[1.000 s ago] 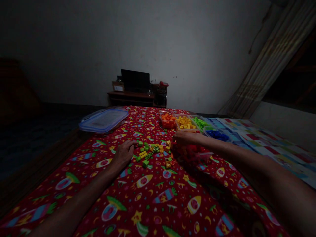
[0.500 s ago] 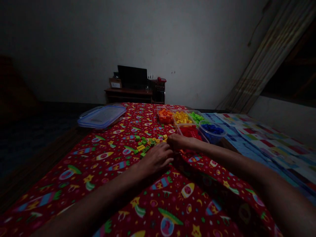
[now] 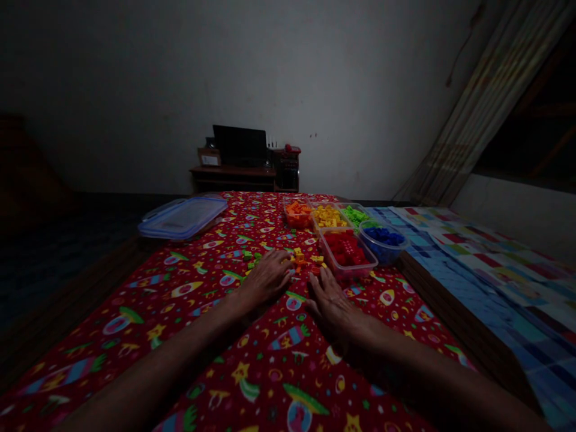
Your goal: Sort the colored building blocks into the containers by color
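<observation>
My left hand (image 3: pixel 265 280) lies on the red patterned cloth (image 3: pixel 202 336), fingers stretched toward a small scatter of yellow, orange and green bricks (image 3: pixel 300 258). My right hand (image 3: pixel 328 297) lies flat beside it, fingers spread, tips just short of a clear tub of red bricks (image 3: pixel 346 251). Neither hand holds anything. Behind the red tub stand tubs of orange bricks (image 3: pixel 297 213), yellow bricks (image 3: pixel 328 216), green bricks (image 3: pixel 356 213) and a round bowl of blue bricks (image 3: pixel 382 237).
A clear lid with a blue rim (image 3: pixel 182 217) rests at the cloth's far left. A checked blue and white cloth (image 3: pixel 495 264) covers the surface to the right. A low desk with a dark screen (image 3: pixel 240 157) stands against the back wall. The room is dim.
My right hand has left the red tub and come back to lie flat on the cloth. My left hand has swept right across the loose bricks, which now sit bunched closer to the tubs.
</observation>
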`<state>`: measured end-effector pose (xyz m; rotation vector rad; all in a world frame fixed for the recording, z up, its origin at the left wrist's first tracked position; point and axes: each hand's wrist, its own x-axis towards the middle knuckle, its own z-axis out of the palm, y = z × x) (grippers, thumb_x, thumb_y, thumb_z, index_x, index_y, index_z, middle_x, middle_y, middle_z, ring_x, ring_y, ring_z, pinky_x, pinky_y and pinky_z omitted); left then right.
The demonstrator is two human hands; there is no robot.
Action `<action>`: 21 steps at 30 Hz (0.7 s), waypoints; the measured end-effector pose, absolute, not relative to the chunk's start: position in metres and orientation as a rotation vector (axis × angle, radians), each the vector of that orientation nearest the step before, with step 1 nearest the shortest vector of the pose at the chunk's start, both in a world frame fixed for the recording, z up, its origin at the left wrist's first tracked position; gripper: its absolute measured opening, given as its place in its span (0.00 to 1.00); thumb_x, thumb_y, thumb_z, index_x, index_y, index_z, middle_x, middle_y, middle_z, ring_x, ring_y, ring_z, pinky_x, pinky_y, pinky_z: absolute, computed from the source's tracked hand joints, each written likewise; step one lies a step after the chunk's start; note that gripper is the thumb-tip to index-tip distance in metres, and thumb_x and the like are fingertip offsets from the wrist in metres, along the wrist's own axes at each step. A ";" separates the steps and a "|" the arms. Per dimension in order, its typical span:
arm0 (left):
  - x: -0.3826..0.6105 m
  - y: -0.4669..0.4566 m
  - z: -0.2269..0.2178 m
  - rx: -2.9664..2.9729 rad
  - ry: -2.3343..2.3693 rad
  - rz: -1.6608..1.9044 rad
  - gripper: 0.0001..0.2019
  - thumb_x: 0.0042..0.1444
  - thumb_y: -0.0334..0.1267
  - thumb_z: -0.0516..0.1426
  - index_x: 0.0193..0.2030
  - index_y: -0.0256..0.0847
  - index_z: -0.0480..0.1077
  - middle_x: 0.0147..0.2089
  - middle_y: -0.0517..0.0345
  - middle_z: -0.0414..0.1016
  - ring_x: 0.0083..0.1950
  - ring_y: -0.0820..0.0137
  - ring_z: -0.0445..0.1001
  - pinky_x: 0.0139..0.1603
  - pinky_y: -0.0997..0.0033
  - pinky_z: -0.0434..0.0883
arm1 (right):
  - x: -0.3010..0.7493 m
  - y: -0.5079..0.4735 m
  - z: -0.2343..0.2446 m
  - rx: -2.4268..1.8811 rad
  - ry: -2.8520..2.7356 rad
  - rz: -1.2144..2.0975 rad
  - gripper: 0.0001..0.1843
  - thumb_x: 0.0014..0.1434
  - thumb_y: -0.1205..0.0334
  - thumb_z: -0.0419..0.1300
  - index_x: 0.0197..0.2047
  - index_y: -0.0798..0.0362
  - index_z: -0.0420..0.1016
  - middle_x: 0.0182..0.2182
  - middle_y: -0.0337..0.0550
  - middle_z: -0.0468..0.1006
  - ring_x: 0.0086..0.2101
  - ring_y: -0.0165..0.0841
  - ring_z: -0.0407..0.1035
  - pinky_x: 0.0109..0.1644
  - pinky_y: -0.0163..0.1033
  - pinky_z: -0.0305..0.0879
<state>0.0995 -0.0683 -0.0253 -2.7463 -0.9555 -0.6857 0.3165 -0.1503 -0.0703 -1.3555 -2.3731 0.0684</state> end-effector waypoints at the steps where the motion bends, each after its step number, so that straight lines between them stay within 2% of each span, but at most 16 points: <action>1: 0.099 -0.067 -0.024 -2.738 -0.975 -0.714 0.10 0.63 0.38 0.48 0.43 0.40 0.69 0.48 0.49 0.68 0.49 0.62 0.66 0.52 0.59 0.65 | 0.310 -0.145 -0.067 -1.376 -2.373 0.076 0.33 0.66 0.53 0.44 0.68 0.63 0.44 0.67 0.69 0.41 0.66 0.52 0.31 0.64 0.59 0.47; 4: 0.095 -0.064 -0.023 -2.734 -1.015 -0.758 0.12 0.63 0.38 0.47 0.45 0.40 0.69 0.49 0.49 0.69 0.50 0.63 0.67 0.52 0.59 0.66 | 0.295 -0.122 -0.056 -1.335 -2.418 0.095 0.33 0.66 0.52 0.43 0.67 0.65 0.47 0.65 0.70 0.46 0.66 0.50 0.34 0.65 0.58 0.45; 7: 0.088 -0.060 -0.023 -2.743 -1.043 -0.798 0.13 0.64 0.38 0.46 0.47 0.40 0.69 0.50 0.49 0.69 0.51 0.63 0.67 0.53 0.59 0.67 | 0.285 -0.105 -0.048 -1.236 -2.457 0.070 0.30 0.66 0.54 0.43 0.66 0.62 0.51 0.64 0.65 0.51 0.66 0.45 0.41 0.66 0.54 0.46; 10: 0.074 -0.054 -0.023 -2.721 -1.084 -0.827 0.15 0.65 0.40 0.44 0.47 0.40 0.69 0.49 0.49 0.70 0.51 0.63 0.68 0.54 0.59 0.66 | 0.281 -0.096 -0.048 -1.311 -2.365 -0.037 0.29 0.66 0.54 0.43 0.66 0.60 0.52 0.66 0.63 0.48 0.66 0.47 0.37 0.66 0.56 0.42; 14: 0.050 -0.041 -0.030 -2.573 -1.274 -0.816 0.19 0.66 0.43 0.41 0.49 0.38 0.68 0.50 0.47 0.70 0.53 0.61 0.67 0.58 0.53 0.62 | 0.282 -0.081 -0.058 -1.565 -2.198 -0.025 0.31 0.66 0.51 0.44 0.65 0.64 0.53 0.65 0.68 0.47 0.66 0.53 0.35 0.64 0.62 0.42; 17: 0.029 -0.033 -0.048 -2.498 -1.435 -0.860 0.22 0.65 0.43 0.38 0.56 0.36 0.64 0.55 0.44 0.68 0.60 0.59 0.63 0.62 0.51 0.59 | 0.275 -0.069 -0.059 -1.540 -2.195 0.019 0.29 0.66 0.52 0.44 0.62 0.64 0.57 0.63 0.69 0.53 0.65 0.51 0.42 0.63 0.61 0.45; 21: 0.009 -0.033 -0.076 -2.612 -1.332 -0.873 0.23 0.64 0.41 0.38 0.62 0.39 0.56 0.64 0.46 0.60 0.68 0.63 0.52 0.66 0.56 0.53 | 0.257 -0.061 -0.048 -1.273 -2.272 0.070 0.26 0.67 0.54 0.42 0.61 0.60 0.60 0.59 0.60 0.62 0.62 0.42 0.50 0.64 0.52 0.49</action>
